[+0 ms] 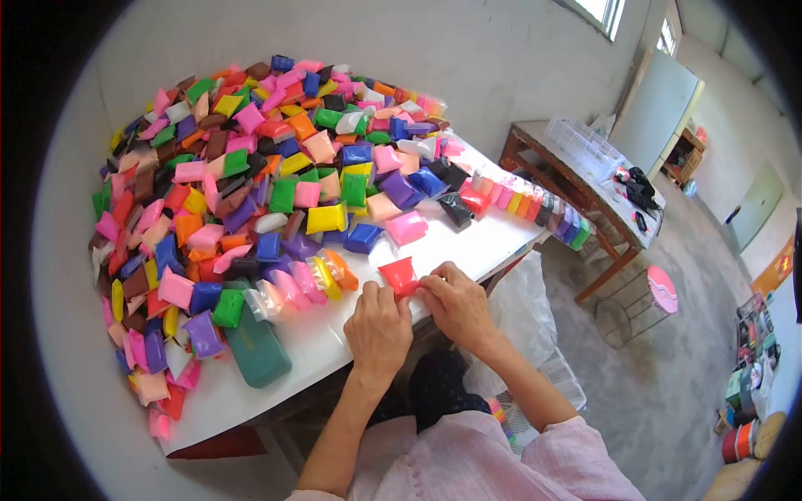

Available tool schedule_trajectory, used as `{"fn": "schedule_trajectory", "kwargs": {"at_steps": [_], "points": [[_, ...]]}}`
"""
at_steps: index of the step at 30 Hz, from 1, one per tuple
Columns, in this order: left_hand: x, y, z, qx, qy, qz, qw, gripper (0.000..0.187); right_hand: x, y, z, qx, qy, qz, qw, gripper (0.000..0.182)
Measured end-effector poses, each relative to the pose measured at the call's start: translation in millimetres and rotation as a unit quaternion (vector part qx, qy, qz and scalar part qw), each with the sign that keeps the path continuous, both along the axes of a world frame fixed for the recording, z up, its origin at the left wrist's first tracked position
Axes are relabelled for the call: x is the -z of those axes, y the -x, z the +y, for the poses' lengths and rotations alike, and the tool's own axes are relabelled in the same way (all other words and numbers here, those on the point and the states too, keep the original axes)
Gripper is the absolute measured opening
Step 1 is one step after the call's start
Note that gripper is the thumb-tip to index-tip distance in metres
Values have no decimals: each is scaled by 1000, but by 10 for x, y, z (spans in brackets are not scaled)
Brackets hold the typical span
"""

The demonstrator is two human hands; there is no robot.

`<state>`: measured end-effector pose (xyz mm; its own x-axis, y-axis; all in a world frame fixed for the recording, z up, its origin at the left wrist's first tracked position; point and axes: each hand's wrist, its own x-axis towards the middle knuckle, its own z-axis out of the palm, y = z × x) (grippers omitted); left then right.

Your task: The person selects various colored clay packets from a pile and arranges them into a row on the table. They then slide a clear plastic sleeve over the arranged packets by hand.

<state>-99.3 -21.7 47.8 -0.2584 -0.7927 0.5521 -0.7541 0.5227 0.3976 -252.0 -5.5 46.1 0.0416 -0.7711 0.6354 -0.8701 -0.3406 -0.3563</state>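
A small, soft red packet (398, 276) in clear plastic is pinched at its near edge between my two hands, just above the table's front edge. My left hand (379, 326) is closed on its left lower corner, with the fingers curled in. On the right lower corner, the thumb and fingers of my right hand (457, 306) press together. Left of my hands is a short row of packets, ending in an orange packet (340, 269) beside a yellow packet (323, 278). A pink packet (407, 227) lies just beyond the red one.
A large heap of coloured packets (251, 167) covers much of the white table (322, 341). A dark green case (255, 346) lies at the front left. Another packet row (535, 204) extends along the right. A plastic bag (522, 313), a stool (662, 290) and a side table (576, 179) stand rightward.
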Motion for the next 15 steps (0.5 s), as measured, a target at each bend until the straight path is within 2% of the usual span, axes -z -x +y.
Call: {"fn": "schedule_trajectory", "kwargs": {"at_steps": [5,11,14,15], "points": [[26,-32,-20,27,37,43,998,12,48,25,-11,-20,50,-1,999,10],[70,-71,10,49,102,14,993,11,170,45,50,-12,120,65,991,11],[114,-86,33,55,144,26,988,11,173,-20,140,-13,121,36,992,14],[119,-110,39,71,158,46,984,11,154,-43,188,-36,94,-20,995,14]]}}
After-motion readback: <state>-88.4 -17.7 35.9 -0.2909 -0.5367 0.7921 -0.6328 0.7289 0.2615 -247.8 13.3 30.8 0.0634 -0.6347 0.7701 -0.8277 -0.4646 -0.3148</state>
